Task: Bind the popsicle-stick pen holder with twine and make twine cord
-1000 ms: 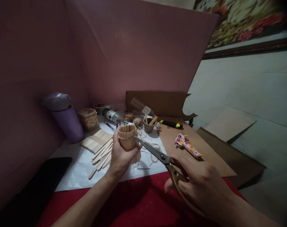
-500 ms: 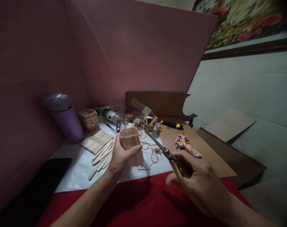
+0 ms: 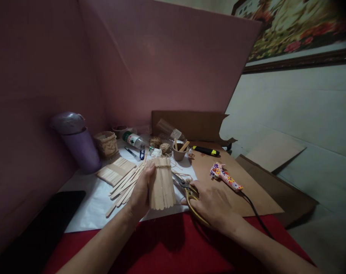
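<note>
Loose craft sticks (image 3: 125,185) lie left of the wooden holder (image 3: 162,187), which the left hand (image 3: 141,190) clasps by its left side. Just right of the holder, scissors (image 3: 185,184) have their handles in the right hand's (image 3: 214,201) grasp; a flowered glue gun (image 3: 225,178) lies farther right.

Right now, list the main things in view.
Stick cup: 1, pale, centre
Scissors: 1, gold handles, centre
Loose sticks: several, pale, left
Stick bundle: 1, pale, left
Glue gun: 1, floral pink, right
Cutter: 1, black and yellow, back right
Pot: 1, brown, back centre
Twine balls: 2, tan, beside pot
Labelled bottle: 1, clear, back
Tumbler: 1, purple, left
Cardboard: several, brown, right
Left grip: 1, holding stick cup
Right grip: 1, holding scissors
</note>
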{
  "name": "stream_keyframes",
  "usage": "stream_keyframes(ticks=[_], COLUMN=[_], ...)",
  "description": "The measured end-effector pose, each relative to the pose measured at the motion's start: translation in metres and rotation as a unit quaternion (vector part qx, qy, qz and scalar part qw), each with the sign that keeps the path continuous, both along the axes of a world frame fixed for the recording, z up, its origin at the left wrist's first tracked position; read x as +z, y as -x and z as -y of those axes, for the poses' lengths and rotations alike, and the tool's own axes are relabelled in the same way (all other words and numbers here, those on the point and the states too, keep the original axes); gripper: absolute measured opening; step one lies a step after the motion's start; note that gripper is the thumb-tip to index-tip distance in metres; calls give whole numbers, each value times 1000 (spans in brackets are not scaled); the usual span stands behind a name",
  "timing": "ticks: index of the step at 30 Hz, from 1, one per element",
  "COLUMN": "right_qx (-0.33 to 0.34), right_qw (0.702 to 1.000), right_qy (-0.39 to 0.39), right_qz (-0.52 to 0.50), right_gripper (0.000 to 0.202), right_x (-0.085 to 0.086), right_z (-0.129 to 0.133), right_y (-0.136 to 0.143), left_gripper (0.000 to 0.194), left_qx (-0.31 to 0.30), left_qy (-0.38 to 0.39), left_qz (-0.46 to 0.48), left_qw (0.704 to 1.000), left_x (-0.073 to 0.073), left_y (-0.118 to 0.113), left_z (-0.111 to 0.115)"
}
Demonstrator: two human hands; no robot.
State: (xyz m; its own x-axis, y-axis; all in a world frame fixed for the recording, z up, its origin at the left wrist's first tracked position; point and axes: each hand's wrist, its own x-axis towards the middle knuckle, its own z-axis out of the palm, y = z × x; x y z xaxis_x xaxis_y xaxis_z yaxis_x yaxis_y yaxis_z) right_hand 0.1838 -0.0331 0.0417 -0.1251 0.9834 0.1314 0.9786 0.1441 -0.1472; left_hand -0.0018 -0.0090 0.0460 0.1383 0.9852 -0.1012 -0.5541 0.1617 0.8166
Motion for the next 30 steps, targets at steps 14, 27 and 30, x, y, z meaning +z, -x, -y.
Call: stream_keyframes(ticks=[14,27,30], right_qx=[13,65,72], right_qw=[966,996,995], right_qy=[66,-25,-20], right_qz=[-249,-64,-67], right_gripper=[24,25,24], right_x=[-25,-29,-31], right_z=[-38,-23,-22], right_y=[17,20,22], left_gripper=[53,58,55], left_qx=[-126,-164,-154], left_qy=[79,-33,-14], left_qz=[73,94,89], left_qw=[986,981,984], left_x=[3,0,2], left_y=[14,10,9], left_z=[-4,-2,-3])
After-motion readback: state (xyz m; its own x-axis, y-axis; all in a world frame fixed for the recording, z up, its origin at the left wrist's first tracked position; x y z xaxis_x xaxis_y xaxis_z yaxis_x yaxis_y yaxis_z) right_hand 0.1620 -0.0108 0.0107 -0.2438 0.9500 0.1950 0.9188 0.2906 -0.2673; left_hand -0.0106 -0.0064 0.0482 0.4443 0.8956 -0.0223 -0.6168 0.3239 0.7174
